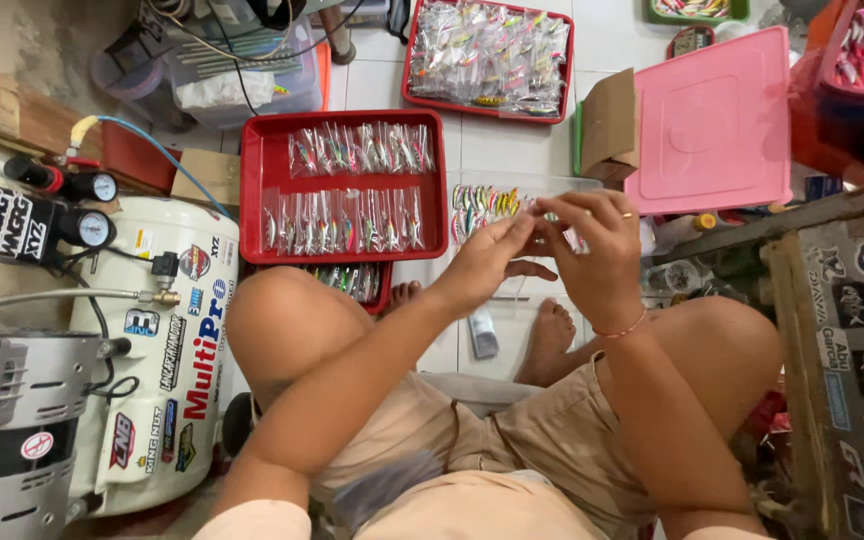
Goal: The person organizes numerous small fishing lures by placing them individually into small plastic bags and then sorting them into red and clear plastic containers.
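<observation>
Small packeted lure (542, 214): we find it pinched between the fingertips of both hands, held in the air above the tiled floor (512, 150), just over the clear box of coloured lures (487, 203). It is largely hidden by the fingers, so we cannot tell its colour or exact shape.

Head view, hands. The left hand (482, 262) is raised with thumb and forefinger closed towards the item; the remaining fingers are loosely curled. The right hand (597, 250) meets it from the other side, fingers bent and nearly closed on the same item, a ring on one finger and a thin bracelet at the wrist. The two sets of fingertips touch or nearly touch.

Head view, surroundings. We note a red tray (344, 186) just left of the hands, carrying two rows of bagged lures; a second red tray (488, 58) lies farther off, heaped with them. A pink lid (714, 122) lies to the right, with a cardboard piece (609, 125) beside it. A white air compressor (167, 350) stands by the left knee. The person sits cross-legged, bare feet below the hands.
</observation>
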